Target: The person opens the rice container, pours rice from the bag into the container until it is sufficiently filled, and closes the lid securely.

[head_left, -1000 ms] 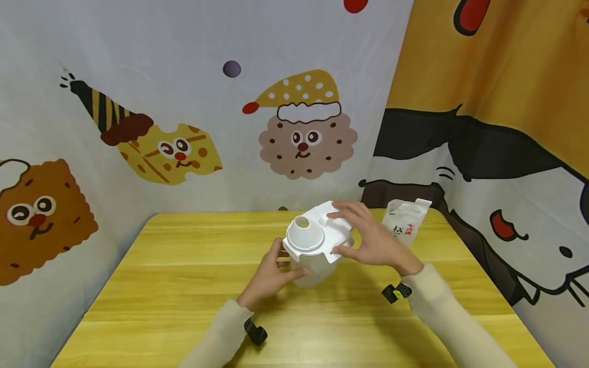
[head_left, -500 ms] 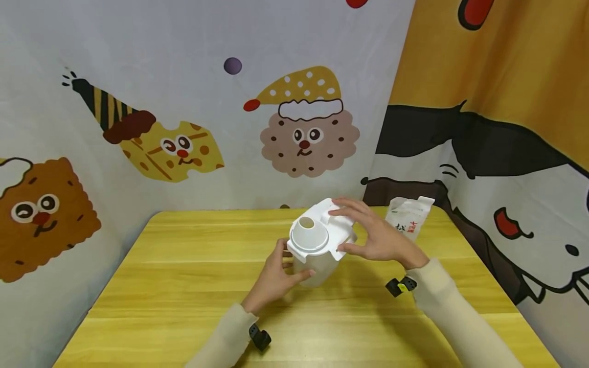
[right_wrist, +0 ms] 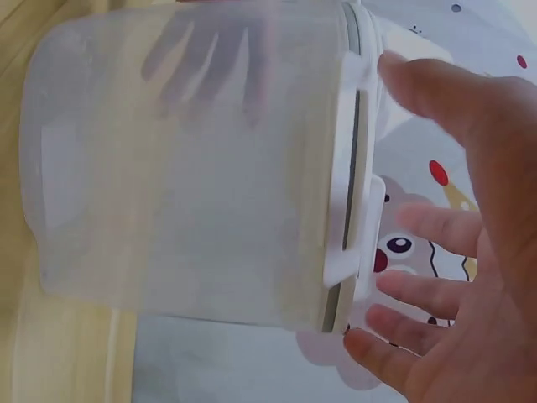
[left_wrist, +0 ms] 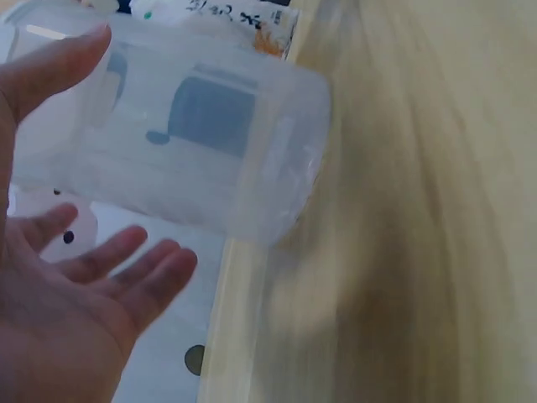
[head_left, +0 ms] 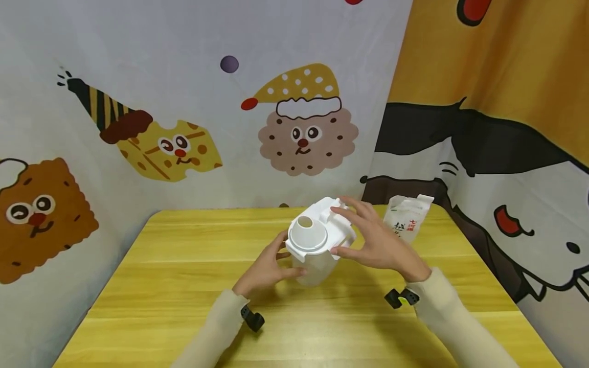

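A translucent plastic storage container (head_left: 317, 268) stands near the middle of the table. On top is a white lid (head_left: 329, 217) with a cone-shaped cap (head_left: 307, 235) that has a round hole in it. My left hand (head_left: 264, 271) is at the container's left side, thumb in front and fingers behind. In the left wrist view those fingers are extended and loose. My right hand (head_left: 377, 240) is spread over the right side of the lid, its thumb by the near edge and its fingers at the far side. A side clip (right_wrist: 342, 168) lies down along the container's wall.
Behind the right hand stands a white paper-like bag (head_left: 407, 217) with black and red characters, partly hidden by that hand. The wooden table (head_left: 193, 245) reaches back to a cartoon-printed curtain (head_left: 184, 61). Each wrist wears a small black camera.
The right hand has lifted slightly off the right part of the lid, and the lid's flap there now sits lower. The left hand has drifted slightly left; the view has shifted a little.
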`<state>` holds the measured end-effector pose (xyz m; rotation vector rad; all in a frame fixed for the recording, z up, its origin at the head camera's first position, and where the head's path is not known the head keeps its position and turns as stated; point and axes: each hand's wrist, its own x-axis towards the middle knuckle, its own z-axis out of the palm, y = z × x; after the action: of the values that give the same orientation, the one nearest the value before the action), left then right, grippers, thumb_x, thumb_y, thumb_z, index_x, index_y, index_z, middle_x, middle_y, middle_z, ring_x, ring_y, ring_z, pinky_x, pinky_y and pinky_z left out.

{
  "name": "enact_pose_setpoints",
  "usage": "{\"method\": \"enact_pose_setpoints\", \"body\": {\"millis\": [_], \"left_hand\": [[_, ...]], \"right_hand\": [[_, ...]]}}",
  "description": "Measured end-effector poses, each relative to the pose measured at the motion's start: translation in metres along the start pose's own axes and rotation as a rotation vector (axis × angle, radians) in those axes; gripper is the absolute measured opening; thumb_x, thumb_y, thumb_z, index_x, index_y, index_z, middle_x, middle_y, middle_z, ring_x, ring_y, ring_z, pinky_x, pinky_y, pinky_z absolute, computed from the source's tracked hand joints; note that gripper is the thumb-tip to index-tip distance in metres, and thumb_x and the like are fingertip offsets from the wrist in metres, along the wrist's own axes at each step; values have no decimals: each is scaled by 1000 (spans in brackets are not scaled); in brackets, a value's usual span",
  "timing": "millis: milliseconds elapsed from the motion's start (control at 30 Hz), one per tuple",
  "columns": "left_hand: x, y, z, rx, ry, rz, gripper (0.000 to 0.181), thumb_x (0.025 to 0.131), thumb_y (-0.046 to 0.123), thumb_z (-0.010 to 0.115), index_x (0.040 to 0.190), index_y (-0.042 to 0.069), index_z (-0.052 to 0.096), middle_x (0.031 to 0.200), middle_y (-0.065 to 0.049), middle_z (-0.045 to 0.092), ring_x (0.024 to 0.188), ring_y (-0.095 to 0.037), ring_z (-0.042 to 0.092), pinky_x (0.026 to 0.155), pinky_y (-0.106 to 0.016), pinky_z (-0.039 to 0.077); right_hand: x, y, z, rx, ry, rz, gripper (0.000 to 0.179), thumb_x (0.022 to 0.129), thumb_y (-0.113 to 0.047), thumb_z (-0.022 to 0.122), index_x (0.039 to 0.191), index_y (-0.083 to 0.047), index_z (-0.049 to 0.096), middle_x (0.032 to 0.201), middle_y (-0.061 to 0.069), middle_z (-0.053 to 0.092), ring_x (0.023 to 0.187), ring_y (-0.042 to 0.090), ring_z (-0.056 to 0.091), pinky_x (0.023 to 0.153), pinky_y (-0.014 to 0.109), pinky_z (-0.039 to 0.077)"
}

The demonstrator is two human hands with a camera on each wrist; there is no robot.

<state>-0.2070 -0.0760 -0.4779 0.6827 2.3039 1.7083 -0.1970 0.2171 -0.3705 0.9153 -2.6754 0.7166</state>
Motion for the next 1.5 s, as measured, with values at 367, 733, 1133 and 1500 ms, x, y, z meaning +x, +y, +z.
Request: {"method": "enact_pose_setpoints", "body": {"millis": [367,733,1133,1500], "left_hand": [[6,-4,-1,-51,-17,43,89,82,6,85,151,40,41,149,10,51,138,-20,51,117,-49,46],[0,-1,8,-71,38,19,84,83,14,86,151,36,42,150,6,52,141,-22,49,117,-48,47],[-7,10,33,-15,150,-5,83,80,25,90,147,24,42,147,2,53,133,-28,54,110,-49,53],[-15,22,52,28,220,-22,88,81,28,89,151,18,36,150,-6,49,134,-30,55,110,-47,53]], "right_hand": [[-2,-2,5,39,-13,34,77,84,-45,84,151,-22,51,165,8,34,147,35,40,110,63,48],[4,6,3,72,-28,-15,74,85,-44,84,147,-20,54,163,11,37,142,36,43,108,64,48],[12,30,-5,194,-134,-72,72,85,-35,85,148,-23,51,166,8,31,150,36,34,114,66,42],[18,40,-11,281,-192,-121,71,86,-34,85,147,-23,52,168,7,29,152,36,33,117,70,34]]}}
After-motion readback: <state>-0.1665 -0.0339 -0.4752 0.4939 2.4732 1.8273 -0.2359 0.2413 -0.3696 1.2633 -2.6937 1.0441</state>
